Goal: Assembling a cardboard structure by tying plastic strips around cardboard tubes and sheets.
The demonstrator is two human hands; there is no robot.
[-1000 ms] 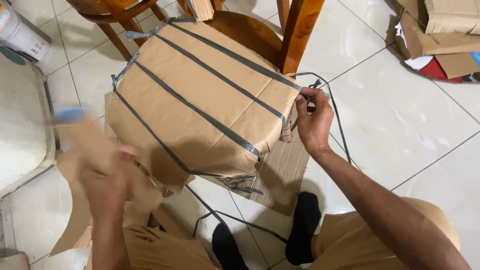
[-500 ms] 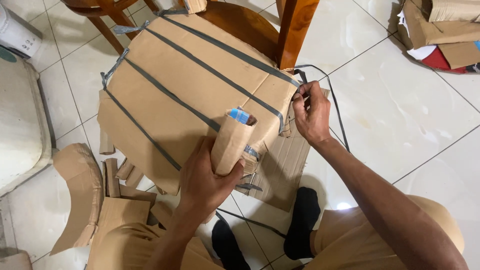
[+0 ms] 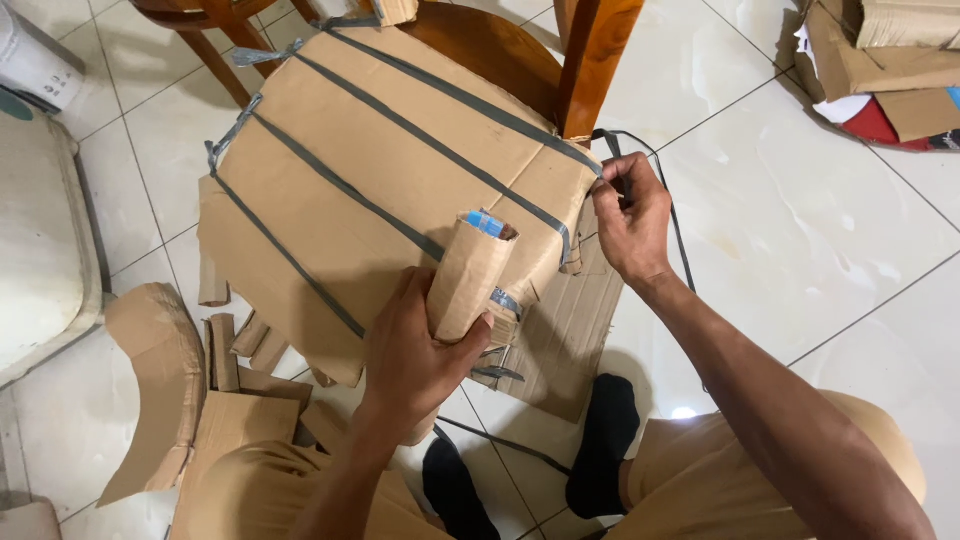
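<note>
2 hands: left hand (image 3: 415,350) grips cardboard roll (image 3: 468,275), right hand (image 3: 632,222) pinches strap (image 3: 606,140).

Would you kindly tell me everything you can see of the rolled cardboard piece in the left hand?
The rolled cardboard piece is plain brown corrugated board curled into an open tube, standing roughly upright and leaning slightly. Something blue shows at its top opening. The left hand grips its lower half, pressing it against the front of the large taped cardboard shape, near a grey tape strip.
</note>
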